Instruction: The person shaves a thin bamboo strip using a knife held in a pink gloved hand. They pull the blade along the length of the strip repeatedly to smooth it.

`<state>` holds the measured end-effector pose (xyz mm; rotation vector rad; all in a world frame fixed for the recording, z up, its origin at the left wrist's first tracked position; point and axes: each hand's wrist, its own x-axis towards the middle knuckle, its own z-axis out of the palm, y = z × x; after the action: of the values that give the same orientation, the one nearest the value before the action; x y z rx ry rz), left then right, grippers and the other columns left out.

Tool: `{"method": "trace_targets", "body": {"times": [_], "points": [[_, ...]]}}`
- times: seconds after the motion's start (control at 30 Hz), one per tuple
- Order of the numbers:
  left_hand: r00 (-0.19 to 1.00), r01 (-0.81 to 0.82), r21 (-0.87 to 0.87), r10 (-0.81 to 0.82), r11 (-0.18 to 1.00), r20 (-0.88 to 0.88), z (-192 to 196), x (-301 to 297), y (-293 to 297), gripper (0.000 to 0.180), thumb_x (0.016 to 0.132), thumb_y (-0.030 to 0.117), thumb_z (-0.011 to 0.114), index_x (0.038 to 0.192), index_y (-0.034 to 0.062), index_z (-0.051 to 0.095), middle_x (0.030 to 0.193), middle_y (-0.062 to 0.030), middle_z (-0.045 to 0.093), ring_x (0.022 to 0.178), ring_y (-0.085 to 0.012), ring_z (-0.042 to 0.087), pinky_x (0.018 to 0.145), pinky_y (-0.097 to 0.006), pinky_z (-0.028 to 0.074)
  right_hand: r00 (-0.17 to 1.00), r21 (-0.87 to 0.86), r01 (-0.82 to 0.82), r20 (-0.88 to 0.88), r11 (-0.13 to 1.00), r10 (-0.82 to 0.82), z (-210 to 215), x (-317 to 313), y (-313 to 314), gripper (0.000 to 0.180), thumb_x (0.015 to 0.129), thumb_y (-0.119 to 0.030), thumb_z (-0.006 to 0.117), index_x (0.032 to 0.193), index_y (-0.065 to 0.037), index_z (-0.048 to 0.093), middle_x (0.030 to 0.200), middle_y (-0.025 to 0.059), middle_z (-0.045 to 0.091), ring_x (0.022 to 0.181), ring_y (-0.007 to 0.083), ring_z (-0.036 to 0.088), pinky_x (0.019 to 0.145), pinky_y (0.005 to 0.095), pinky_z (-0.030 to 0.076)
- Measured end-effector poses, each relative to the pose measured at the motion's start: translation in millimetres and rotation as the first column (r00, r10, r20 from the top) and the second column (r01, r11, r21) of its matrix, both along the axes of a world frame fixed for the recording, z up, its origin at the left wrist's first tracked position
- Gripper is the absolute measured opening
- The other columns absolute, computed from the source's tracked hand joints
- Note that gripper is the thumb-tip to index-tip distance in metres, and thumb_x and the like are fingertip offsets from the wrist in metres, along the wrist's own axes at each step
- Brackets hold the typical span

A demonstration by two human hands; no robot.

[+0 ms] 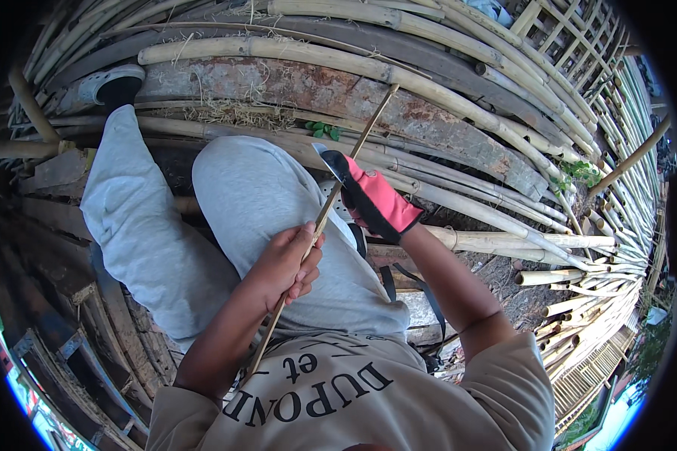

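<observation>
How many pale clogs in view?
2: one pale clog on the left foot, upper left; the other clog at centre, partly hidden behind the bamboo strip and the gloved right hand. Others could be hidden.

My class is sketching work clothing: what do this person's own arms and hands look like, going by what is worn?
The left hand is gloveless. The right hand wears a pink-and-black, fabric-looking glove with a dark-edged wrist. Short, loose beige cloth sleeves leave both forearms uncovered.
</observation>
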<state>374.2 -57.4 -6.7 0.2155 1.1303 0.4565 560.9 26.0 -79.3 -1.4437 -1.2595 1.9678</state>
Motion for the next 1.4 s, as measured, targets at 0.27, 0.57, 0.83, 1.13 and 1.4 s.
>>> {"method": "trace_targets", "body": {"times": [0.27,0.57,0.83,1.13,1.4], "points": [[1.0,-0.008,0.007,0.008,1.0,0.005,3,0,-1,0.035,0.111,0.039,0.036,0.1,0.0082,0.048,0.053,0.0034,0.034,0.032,-0.0061,0.029,0.028,-0.023,0.025,0.992,-0.195,-0.105,0.05,0.975,0.117,-2,8,10,0.041,0.105,-0.046,0.049,0.139,-0.024,0.058,0.066,-0.0011,0.053,0.05,0.009,0.048,0.045,0.0255,0.039],[0.999,-0.025,-0.006,0.025,1.0,0.048,0,-6,-2,0.037,0.112,0.04,0.036,0.1,0.0064,0.047,0.054,0.0015,0.037,0.033,-0.0074,0.033,0.029,-0.024,0.031,0.941,0.507,-0.287,0.309,0.813,0.139,-1,5,-16,0.055,0.098,-0.012,0.052,0.152,-0.02,0.043,0.074,0.0025,0.057,0.064,0.0153,0.054,0.058,0.0299,0.048],[1.0,0.017,0.033,-0.018,0.999,0.023,-3,-4,-6,0.037,0.112,0.039,0.033,0.099,0.006,0.047,0.054,0.0013,0.037,0.033,-0.0079,0.033,0.029,-0.025,0.03,0.994,-0.5,-0.087,0.018,0.861,0.111,22,4,-2,0.042,0.108,-0.034,0.046,0.149,-0.031,0.043,0.063,-0.0036,0.046,0.044,0.0074,0.041,0.038,0.0246,0.031],[0.999,0.023,-0.007,-0.022,1.0,0.049,-1,3,1,0.038,0.113,0.038,0.032,0.101,0.0055,0.047,0.054,0.001,0.037,0.033,-0.008,0.033,0.03,-0.025,0.031,0.976,-0.491,-0.136,-0.218,0.861,0.029,7,21,-9,0.053,0.106,-0.057,0.039,0.071,-0.017,0.042,0.053,-0.0041,0.034,0.04,0.0079,0.03,0.036,0.0254,0.021],[0.997,-0.008,-0.005,0.009,1.0,0.078,-11,7,13,0.039,0.111,0.043,0.036,0.104,0.0064,0.049,0.054,0.0031,0.035,0.033,-0.0064,0.03,0.028,-0.023,0.026,0.81,-0.679,-0.353,-0.566,0.644,-0.152,-10,25,-17,0.05,0.108,-0.051,0.034,0.078,-0.014,0.05,0.056,-0.0051,0.038,0.042,0.0069,0.034,0.037,0.025,0.025]]}}
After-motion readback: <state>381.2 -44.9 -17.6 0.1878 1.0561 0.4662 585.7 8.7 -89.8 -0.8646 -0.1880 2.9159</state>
